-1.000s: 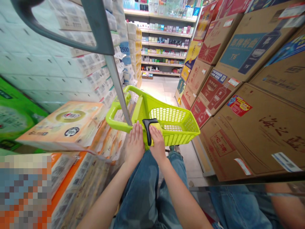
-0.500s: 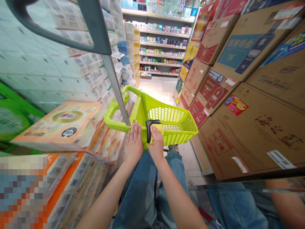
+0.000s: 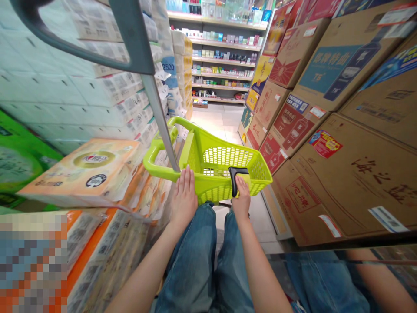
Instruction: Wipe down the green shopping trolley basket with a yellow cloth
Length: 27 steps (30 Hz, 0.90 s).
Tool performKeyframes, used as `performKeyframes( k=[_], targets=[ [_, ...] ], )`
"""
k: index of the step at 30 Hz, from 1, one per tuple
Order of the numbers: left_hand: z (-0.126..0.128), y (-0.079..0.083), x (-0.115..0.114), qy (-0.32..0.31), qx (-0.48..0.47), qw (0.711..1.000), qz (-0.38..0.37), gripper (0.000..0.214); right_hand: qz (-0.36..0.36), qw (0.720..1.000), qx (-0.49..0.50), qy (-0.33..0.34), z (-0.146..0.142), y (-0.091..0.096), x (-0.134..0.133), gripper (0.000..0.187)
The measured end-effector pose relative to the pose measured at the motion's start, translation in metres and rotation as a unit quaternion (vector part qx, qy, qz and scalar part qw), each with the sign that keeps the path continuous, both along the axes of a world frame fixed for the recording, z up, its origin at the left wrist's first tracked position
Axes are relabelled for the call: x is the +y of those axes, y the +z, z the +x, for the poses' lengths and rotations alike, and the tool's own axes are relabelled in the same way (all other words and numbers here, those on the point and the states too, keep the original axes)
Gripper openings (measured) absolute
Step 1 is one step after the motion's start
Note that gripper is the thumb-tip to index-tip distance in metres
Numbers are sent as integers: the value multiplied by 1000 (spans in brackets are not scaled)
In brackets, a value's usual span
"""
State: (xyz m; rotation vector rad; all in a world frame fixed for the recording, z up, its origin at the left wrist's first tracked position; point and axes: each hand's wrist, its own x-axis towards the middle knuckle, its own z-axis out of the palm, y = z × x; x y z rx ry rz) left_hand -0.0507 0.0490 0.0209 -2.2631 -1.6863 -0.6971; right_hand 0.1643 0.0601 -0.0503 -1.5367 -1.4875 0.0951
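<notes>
Farther right on the green basket (image 3: 215, 193), right hand (image 3: 241, 200) curled around black grip (image 3: 234, 180)

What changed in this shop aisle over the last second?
The right hand slid to the right along the near edge of the lime-green shopping basket, carrying the black-and-yellow object with it. Nothing was let go. The left hand stayed on the basket's rim, and the stacked cartons and tissue packs stayed as they were.
</notes>
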Motion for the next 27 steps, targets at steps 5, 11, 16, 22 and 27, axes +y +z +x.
performKeyframes(
  k=[5,11,16,22,27],
  targets=[
    [-2,-3,0,-4,-11,1000,6,80,1,995,21,103,-83,34,0,86],
    [-5,-4,2,-5,-6,1000,14,75,15,981,8,192,-111,52,-6,87],
    [-1,-1,1,-3,-2,1000,6,81,1,992,-21,125,-36,19,-7,89],
    [1,-2,1,1,-5,1000,3,83,4,1000,8,2,-14,2,-6,86],
    [-1,-5,2,2,-12,1000,10,78,10,993,12,117,-95,40,-2,91]
  ],
)
